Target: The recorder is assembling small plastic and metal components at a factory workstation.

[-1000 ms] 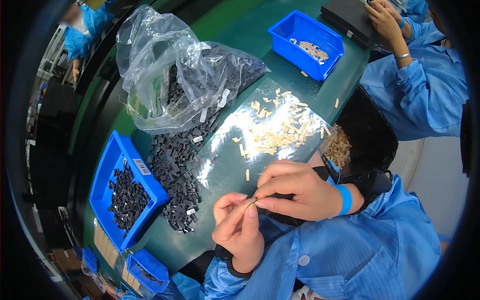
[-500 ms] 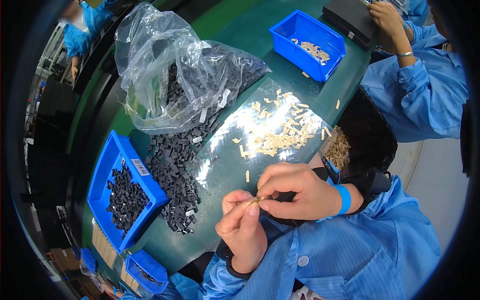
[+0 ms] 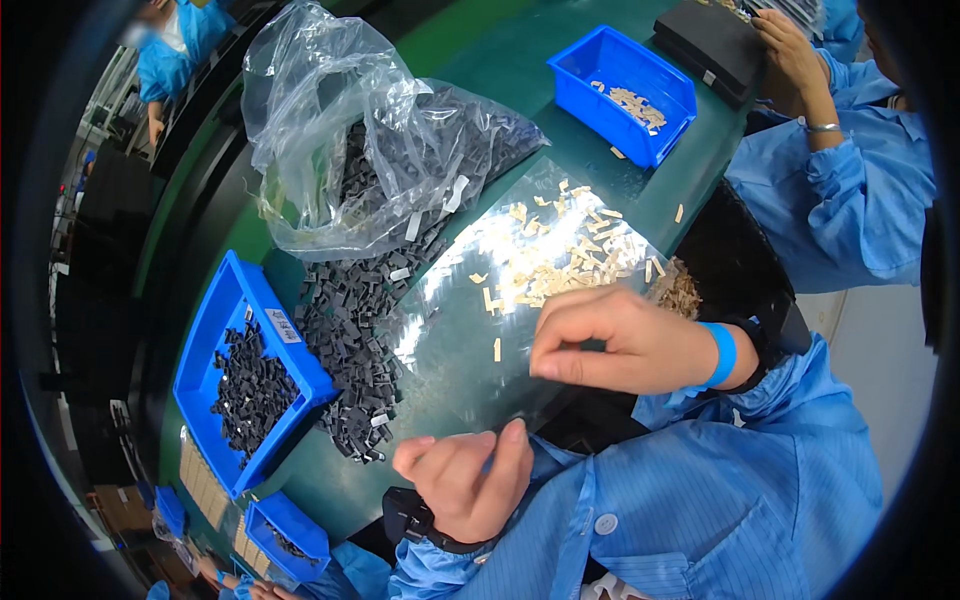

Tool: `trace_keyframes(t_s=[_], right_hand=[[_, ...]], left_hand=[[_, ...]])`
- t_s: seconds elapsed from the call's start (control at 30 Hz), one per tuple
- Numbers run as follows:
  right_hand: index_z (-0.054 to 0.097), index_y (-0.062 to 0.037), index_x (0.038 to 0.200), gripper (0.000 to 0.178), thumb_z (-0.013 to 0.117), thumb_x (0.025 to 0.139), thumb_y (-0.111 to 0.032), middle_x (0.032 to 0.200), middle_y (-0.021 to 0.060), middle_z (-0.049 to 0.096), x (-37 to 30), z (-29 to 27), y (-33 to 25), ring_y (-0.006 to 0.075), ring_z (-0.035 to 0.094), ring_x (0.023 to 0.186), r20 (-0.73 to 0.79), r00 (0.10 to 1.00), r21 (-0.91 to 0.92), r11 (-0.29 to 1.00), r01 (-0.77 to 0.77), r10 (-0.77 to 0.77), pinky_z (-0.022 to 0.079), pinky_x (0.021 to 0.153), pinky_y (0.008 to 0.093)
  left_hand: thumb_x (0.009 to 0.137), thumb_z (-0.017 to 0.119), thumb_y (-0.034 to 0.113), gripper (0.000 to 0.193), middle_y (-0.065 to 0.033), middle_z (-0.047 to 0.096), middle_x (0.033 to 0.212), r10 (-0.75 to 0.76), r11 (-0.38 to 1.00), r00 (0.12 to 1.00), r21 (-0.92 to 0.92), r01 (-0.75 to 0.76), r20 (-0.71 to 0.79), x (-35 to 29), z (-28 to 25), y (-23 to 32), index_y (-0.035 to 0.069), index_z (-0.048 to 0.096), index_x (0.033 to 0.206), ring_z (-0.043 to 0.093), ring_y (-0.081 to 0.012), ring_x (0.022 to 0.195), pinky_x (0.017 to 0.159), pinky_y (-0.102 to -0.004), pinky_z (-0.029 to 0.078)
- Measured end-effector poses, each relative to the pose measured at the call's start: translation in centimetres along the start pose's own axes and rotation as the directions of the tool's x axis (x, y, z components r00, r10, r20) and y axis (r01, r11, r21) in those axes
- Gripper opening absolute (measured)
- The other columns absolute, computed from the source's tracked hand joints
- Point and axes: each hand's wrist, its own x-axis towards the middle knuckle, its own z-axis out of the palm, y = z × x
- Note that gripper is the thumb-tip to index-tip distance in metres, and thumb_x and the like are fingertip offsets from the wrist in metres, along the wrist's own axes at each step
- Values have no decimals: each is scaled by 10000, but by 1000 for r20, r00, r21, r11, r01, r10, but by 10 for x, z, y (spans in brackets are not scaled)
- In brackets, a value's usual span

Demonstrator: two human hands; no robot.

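Note:
My left hand is over the table's near edge, its fingers curled with the thumb close to them. Whatever it may hold is hidden. To its upper right, apart from it, my right hand has thumb and forefinger pressed together; anything between them is too small to make out. Just beyond the right hand, small pale strips lie scattered on a clear plastic sheet. Left of the sheet is a heap of small black plastic parts, spilling from a large clear bag.
A blue bin of small black parts stands at left, a smaller blue bin nearer me. Another blue bin with pale pieces stands at the far right, near a black box. A co-worker's arm is beyond it.
My hands were together, fingertips meeting at a small pale piece. They have parted: the left moved down and slightly left, the right up and to the right. The small piece no longer shows.

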Motion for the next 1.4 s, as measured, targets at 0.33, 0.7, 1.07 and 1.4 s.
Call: trace_keyframes(t_s=[0.33,0.7,1.07,1.4], right_hand=[[580,-25,771,68,603,792,-86,754,47,543,9,7,1,142,508,691,295,955,109,993,-47,12,407,616,272],[540,-2,744,71,598,758,-42,756,77,516,14,21,8,175,502,698,-145,989,-181,983,-23,-3,398,643,270],[495,-3,686,123,587,730,-72,723,60,462,5,21,9,150,434,706,-272,962,-85,996,0,-23,337,662,247],[525,3,699,98,600,725,-54,731,58,489,7,29,8,146,454,710,-382,924,-134,989,-59,4,351,664,252]], left_hand=[[646,654,81,242,-5,547,897,73,995,997,69,-76,38,-13,2,11,99,679,887,515,-145,779,789,-374,344],[589,741,45,321,-78,561,859,-382,875,924,322,361,3,-49,-22,-45,48,648,896,523,-223,741,666,-352,382],[652,677,64,172,-57,527,842,-523,833,851,233,501,40,-46,1,-64,37,623,813,517,-223,798,674,-347,366],[779,601,-13,132,-104,628,913,-891,294,449,-662,689,71,-27,-38,-67,-21,621,909,615,-176,770,718,-280,502]])
